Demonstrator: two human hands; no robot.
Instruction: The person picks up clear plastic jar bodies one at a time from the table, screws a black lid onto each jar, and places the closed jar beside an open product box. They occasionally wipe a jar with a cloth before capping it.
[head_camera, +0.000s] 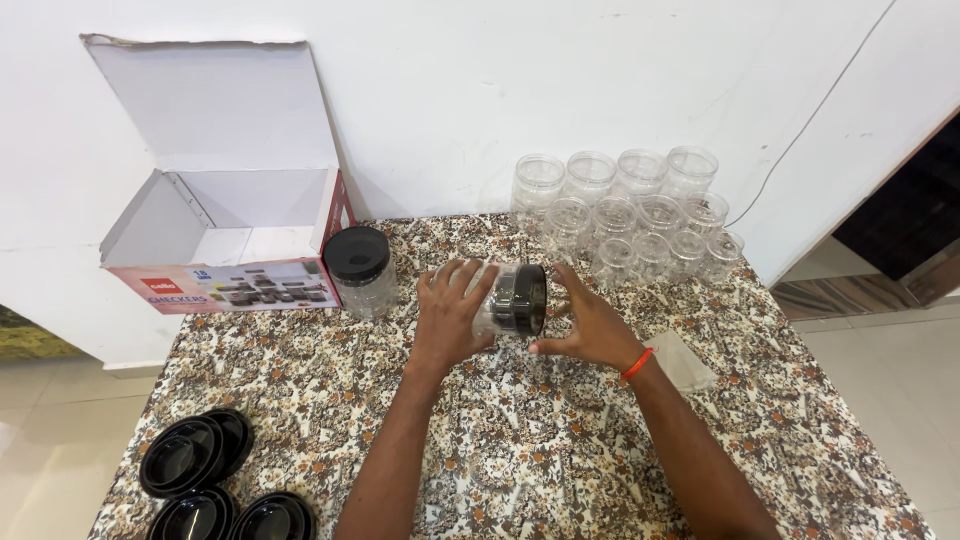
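Observation:
My left hand (450, 318) wraps around the body of a clear plastic jar (497, 300) held on its side above the table. My right hand (590, 325), with an orange band at the wrist, grips the jar's black lid (521, 299), which sits on the jar's mouth. Both hands are at the middle of the patterned tabletop (520, 440).
A closed clear jar with a black lid (360, 270) stands to the left, beside an open cardboard box (225, 235). Several empty lidless jars (630, 215) cluster at the back right. Several black lids (205, 480) lie at the front left corner. A clear plastic bag (682, 360) lies right.

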